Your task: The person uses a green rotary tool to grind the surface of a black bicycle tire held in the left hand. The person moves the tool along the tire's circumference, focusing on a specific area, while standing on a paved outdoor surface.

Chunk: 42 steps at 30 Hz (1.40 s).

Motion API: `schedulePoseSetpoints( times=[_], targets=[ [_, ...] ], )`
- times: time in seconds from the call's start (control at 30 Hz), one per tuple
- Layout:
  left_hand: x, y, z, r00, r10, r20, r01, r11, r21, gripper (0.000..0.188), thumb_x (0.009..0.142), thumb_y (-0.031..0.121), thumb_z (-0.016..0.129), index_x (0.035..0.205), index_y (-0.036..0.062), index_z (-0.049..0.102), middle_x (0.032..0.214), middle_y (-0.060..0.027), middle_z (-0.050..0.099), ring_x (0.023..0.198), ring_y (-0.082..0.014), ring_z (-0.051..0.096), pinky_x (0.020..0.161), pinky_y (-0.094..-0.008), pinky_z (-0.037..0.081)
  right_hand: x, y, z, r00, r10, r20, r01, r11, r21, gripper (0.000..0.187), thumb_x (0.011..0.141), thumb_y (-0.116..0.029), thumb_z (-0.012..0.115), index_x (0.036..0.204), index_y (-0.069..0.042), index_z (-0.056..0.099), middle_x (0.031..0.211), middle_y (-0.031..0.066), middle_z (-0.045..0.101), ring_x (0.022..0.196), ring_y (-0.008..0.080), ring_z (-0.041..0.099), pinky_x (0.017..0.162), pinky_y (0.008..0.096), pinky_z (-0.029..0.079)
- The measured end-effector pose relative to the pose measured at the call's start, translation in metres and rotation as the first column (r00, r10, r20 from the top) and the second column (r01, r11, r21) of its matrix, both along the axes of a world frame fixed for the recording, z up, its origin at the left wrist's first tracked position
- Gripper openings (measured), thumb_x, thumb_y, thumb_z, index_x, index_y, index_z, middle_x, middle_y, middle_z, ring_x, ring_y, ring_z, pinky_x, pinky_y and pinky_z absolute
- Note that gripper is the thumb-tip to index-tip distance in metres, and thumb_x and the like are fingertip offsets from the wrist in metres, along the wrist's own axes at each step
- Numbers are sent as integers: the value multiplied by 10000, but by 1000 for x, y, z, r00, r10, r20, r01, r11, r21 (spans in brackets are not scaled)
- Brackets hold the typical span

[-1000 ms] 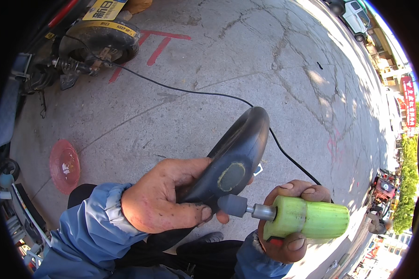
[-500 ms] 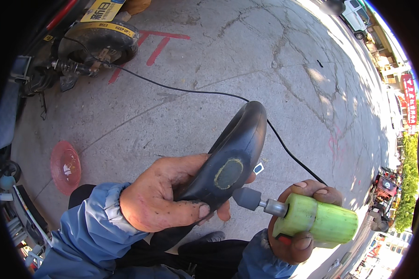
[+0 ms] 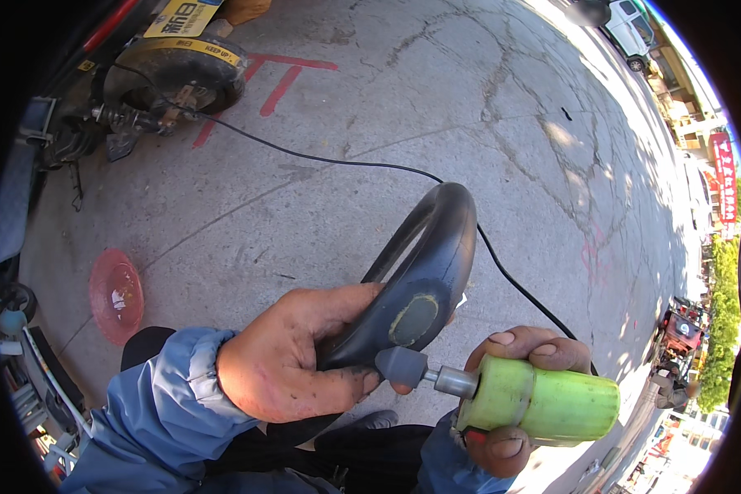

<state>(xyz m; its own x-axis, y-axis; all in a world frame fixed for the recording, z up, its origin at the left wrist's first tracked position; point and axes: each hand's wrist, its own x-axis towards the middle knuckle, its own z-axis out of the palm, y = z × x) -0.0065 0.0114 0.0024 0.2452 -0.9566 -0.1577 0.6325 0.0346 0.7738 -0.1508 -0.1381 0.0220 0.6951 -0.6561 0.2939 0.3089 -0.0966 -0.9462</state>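
My left hand [image 3: 292, 354] is wrapped round a black rubber inner tube [image 3: 445, 255], partly puffed up and bent into a loop. An oval patch [image 3: 414, 320] of scuffed, duller rubber with a pale crumbly rim shows on the tube's outer side. In my right hand [image 3: 523, 346] is a green electric die grinder [image 3: 547, 399], held sideways. Its grey pointed grinding stone [image 3: 402, 367] sits at the tube's lower edge, close to my left thumb, below the scuffed oval. Whether the stone touches the rubber or spins I cannot tell.
A black cord [image 3: 305, 155] runs across the concrete from the grinder side toward a parked electric scooter [image 3: 173, 78] at the far left. A pink plastic basin [image 3: 99, 309] stands on the ground at left. A white vehicle [image 3: 630, 33] is far off at the right.
The grinder has moved left, bringing its stone beneath the scuffed oval. My left hand and the tube have shifted slightly right and down, and the loop's opening shows more.
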Motion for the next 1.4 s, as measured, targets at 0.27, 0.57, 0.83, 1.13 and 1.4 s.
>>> schedulePoseSetpoints(
  times=[0.27,0.57,0.83,1.13,1.4],
  targets=[
    [0,2,-5,992,-81,100,79,997,23,545,833,-40,539,1369,-36,441,1015,-86,651,850,-107,568,771,-263,471,2,-9,3,984,-170,52,176,975,-137,663,764,-334,775,1182,65,451,1088,269,550,936,244,615,815,265,542],
    [-1,1,-1,980,-126,154,113,990,88,534,798,-83,514,1329,-67,464,1025,-101,662,988,-159,610,907,-301,464,3,-7,-1,969,-244,43,247,966,-81,649,691,-258,867,1135,-6,466,1026,243,637,842,216,639,748,299,520],
    [0,1,1,978,-158,137,143,983,114,522,803,-74,500,1323,-41,475,1016,-82,656,994,-149,597,928,-296,451,2,-7,-3,969,-243,39,246,961,-128,668,690,-292,867,1131,7,464,1001,249,641,882,240,640,770,312,522],
    [-1,2,0,978,-143,153,128,987,99,522,803,-67,507,1323,-41,471,1022,-81,660,992,-154,604,923,-298,455,5,-5,-3,965,-258,41,261,957,-123,677,688,-314,865,1123,10,460,971,249,644,858,244,647,757,315,524],
    [-4,1,-8,981,-109,163,102,994,48,557,839,-32,533,1382,-29,412,972,-65,647,791,-95,577,731,-257,479,-2,-3,3,995,-100,-20,96,984,-150,670,690,-324,866,1098,3,447,939,237,636,925,276,659,780,344,539]
  ],
)
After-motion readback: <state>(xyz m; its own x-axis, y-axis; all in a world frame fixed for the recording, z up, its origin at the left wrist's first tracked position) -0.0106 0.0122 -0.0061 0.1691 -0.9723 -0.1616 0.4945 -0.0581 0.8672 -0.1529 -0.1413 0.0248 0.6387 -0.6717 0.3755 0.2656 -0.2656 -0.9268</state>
